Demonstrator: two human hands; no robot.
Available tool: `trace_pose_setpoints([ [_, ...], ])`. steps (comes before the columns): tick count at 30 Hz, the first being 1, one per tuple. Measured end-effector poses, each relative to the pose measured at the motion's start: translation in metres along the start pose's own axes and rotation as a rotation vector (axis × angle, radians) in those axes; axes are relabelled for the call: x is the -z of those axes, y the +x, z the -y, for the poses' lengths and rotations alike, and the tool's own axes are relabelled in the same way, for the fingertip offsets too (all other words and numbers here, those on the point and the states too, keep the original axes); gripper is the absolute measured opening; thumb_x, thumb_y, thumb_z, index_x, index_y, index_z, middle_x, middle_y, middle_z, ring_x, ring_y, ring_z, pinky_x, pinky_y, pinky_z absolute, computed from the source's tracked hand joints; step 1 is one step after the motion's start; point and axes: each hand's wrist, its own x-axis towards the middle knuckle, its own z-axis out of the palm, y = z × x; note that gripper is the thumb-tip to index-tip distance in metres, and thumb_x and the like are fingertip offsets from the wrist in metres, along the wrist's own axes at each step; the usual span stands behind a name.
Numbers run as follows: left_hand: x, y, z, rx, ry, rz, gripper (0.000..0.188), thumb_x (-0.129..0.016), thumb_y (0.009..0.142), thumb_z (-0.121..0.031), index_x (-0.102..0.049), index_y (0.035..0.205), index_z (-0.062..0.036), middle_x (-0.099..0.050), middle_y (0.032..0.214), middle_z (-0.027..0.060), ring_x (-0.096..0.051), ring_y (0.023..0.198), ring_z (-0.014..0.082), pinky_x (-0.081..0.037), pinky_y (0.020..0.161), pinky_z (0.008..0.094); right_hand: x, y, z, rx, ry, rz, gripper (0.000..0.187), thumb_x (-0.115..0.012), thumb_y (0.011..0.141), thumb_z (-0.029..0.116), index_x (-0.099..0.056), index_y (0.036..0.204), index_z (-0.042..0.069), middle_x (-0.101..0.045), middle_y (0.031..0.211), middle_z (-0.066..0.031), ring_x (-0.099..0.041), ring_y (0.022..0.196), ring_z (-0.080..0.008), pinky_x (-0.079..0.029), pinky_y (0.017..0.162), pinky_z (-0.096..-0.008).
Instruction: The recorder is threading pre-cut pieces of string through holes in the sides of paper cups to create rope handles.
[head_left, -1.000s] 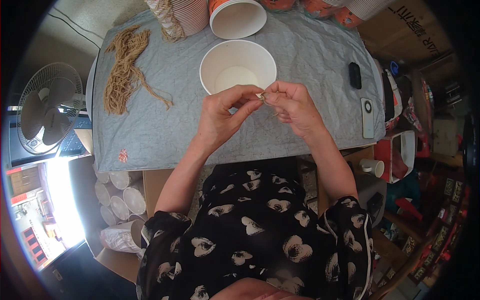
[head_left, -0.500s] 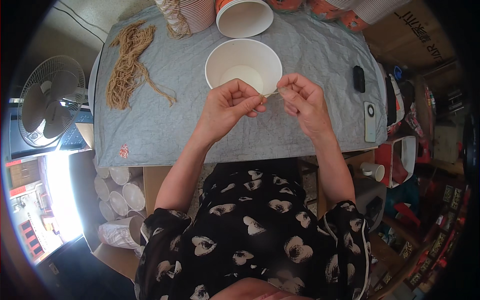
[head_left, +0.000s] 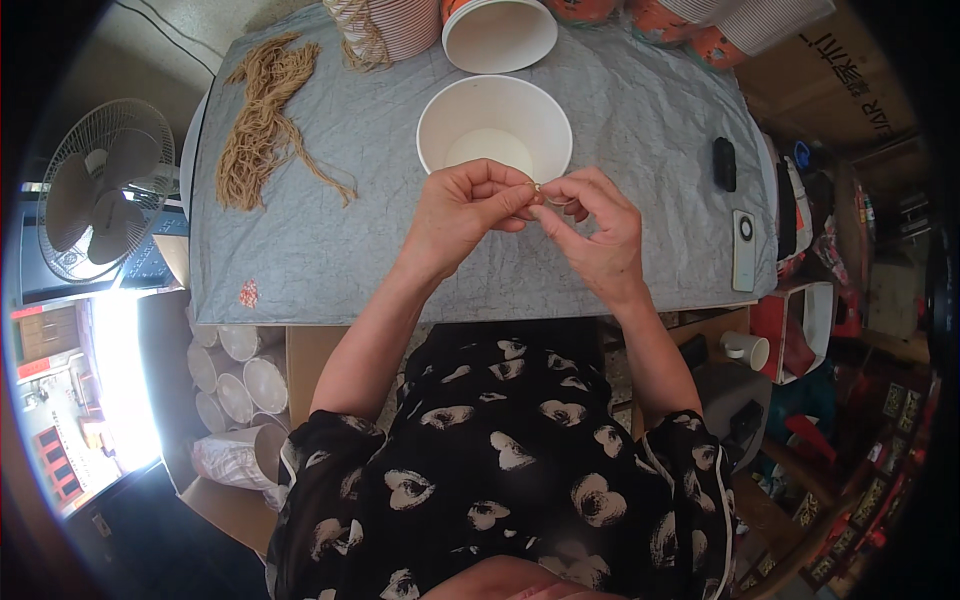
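My left hand (head_left: 462, 212) is closed in a pinch on a thin strand of tan twine (head_left: 538, 187), of which only a small bit shows at the fingertips. My right hand (head_left: 602, 232) meets it from the right. Its forefinger and thumb are apart, their tips close around my left fingertips, and the other fingers curl in. Just beyond both hands stands a white paper bucket (head_left: 430, 125), its mouth facing up toward me. A loose bundle of tan twine (head_left: 262, 125) lies at the far left of the table.
The table (head_left: 330, 255) has a wrinkled grey cover. Stacked buckets (head_left: 405, 35) and a tilted white-mouthed bucket (head_left: 500, 38) line the back. A black object (head_left: 724, 164) and a phone (head_left: 743, 250) lie at right. A fan (head_left: 105, 190) stands left; a white mug (head_left: 746, 349) sits below right.
My right hand has drawn in to my left fingertips, and its thumb and forefinger have parted. The strand stretched between the hands no longer shows. The view has shifted slightly.
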Motion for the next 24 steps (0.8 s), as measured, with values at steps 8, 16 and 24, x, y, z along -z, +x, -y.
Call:
trace_pose_setpoints([
  [8, -0.003, -0.002, 0.002, -0.014, 0.003, -0.009, 0.017, -0.068, 0.096, -0.004, -0.068, 0.109, 0.0058, -0.074, 0.1, 0.0132, -0.073, 0.09, 0.016, -0.061, 0.078, 0.0252, -0.009, -0.004, -0.012, 0.011, 0.056, -0.055, 0.012, -0.074, 0.084, -0.003, -0.072, 0.096, 0.001, -0.067, 0.089, -0.0061, -0.068, 0.076, -0.015, -0.056, 0.067, -0.027],
  [16, -0.004, -0.003, 0.003, 0.013, -0.009, -0.03, 0.019, -0.068, 0.096, -0.004, -0.067, 0.112, 0.0062, -0.074, 0.099, 0.0132, -0.073, 0.09, 0.0173, -0.061, 0.079, 0.0269, -0.012, -0.006, -0.011, 0.025, 0.045, -0.08, 0.013, -0.074, 0.085, -0.004, -0.072, 0.097, 0.0, -0.068, 0.089, -0.0063, -0.068, 0.076, -0.0141, -0.056, 0.067, -0.0267],
  [24, -0.01, -0.006, 0.006, -0.033, 0.04, -0.037, 0.016, -0.068, 0.095, -0.004, -0.068, 0.108, 0.0059, -0.074, 0.097, 0.0128, -0.074, 0.088, 0.0164, -0.061, 0.078, 0.0261, -0.011, -0.009, -0.019, -0.248, 0.301, -0.015, 0.003, -0.071, 0.09, 0.001, -0.07, 0.092, -0.001, -0.069, 0.086, -0.0031, -0.064, 0.074, -0.0087, -0.05, 0.068, -0.0231],
])
